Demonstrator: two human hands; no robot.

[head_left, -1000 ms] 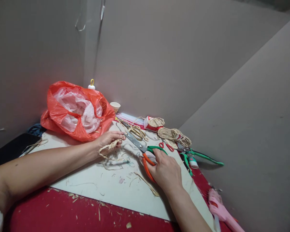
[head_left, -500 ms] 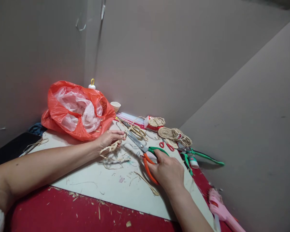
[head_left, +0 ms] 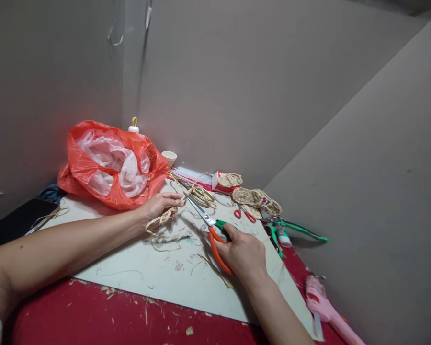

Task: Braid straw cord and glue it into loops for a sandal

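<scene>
Your left hand [head_left: 165, 203] pinches a pale straw braid [head_left: 160, 221], its fingers drawn narrow upon it; the braid loops below them, over a white board [head_left: 136, 278]. Your right hand [head_left: 244, 251] grips the scissors [head_left: 209, 222], fingers wrapped on the orange and green handles, the blade tips near your left fingertips; whether they touch the braid cannot be told. A red plastic bag [head_left: 89, 184] stands behind your left hand on the red bench [head_left: 104, 318]; woven straw pieces [head_left: 246, 195] lie beyond the scissors.
</scene>
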